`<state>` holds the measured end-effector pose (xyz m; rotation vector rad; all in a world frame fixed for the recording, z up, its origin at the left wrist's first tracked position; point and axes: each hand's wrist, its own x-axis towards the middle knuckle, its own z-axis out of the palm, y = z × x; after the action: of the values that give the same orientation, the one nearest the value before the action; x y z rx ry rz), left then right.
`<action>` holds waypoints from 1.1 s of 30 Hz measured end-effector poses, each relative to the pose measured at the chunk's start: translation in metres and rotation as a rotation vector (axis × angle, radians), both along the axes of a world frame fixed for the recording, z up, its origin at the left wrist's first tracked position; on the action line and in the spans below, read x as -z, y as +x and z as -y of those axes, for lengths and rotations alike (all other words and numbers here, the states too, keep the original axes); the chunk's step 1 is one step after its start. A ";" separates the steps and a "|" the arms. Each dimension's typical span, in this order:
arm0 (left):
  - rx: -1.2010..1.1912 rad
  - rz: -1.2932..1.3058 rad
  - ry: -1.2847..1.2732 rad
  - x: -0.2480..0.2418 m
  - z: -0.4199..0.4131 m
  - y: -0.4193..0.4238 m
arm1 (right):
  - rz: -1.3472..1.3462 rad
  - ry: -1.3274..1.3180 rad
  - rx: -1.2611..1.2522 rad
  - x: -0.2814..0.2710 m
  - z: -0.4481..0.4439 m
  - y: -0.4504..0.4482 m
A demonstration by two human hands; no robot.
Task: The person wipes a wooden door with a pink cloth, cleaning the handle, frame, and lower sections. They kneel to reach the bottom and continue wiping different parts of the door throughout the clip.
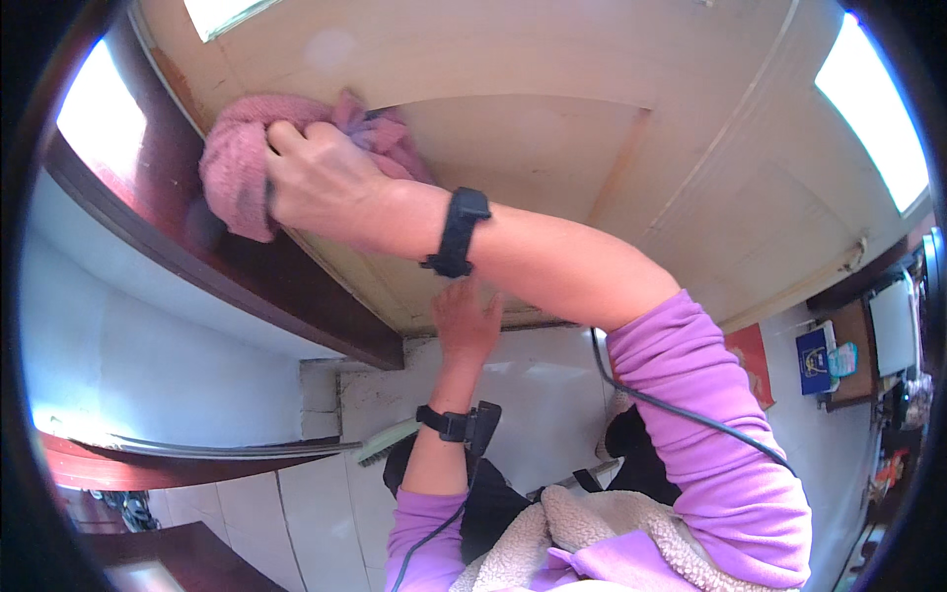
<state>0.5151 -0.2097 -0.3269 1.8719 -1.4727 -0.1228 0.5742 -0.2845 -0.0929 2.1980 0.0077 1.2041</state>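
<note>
My right hand (pixel 325 177) grips a pink towel (pixel 240 170), bunched up, against the left edge of a cream door (pixel 518 140) with recessed panels. Part of the towel hangs past the knuckles toward the dark red door frame (pixel 288 277). The right arm reaches across from the right, with a black strap at its wrist. Lower down, my left hand (pixel 467 318) is raised near the door's bottom, holding nothing, its thumb apart from the fingers. Whether it touches the door, I cannot tell.
A pale green brush (pixel 385 442) lies on the tiled floor (pixel 318 518) by my leg. Black cables (pixel 695 418) run along both sleeves. At the right stands a shelf with a blue box (pixel 814 361). A dark red furniture piece (pixel 185 555) is at lower left.
</note>
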 end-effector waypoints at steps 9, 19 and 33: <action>0.014 0.061 0.227 -0.011 -0.011 -0.012 | -0.038 0.109 0.221 0.022 0.054 -0.194; 0.061 0.202 0.219 -0.026 -0.018 -0.034 | 0.171 0.256 0.269 0.036 0.060 -0.238; 0.080 0.366 0.285 -0.005 -0.014 -0.011 | 0.002 0.293 -0.054 0.041 0.008 -0.001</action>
<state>0.5036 -0.1957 -0.3220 2.1470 -1.8594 -0.0287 0.5735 -0.2922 -0.1337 2.4618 -0.1180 1.3066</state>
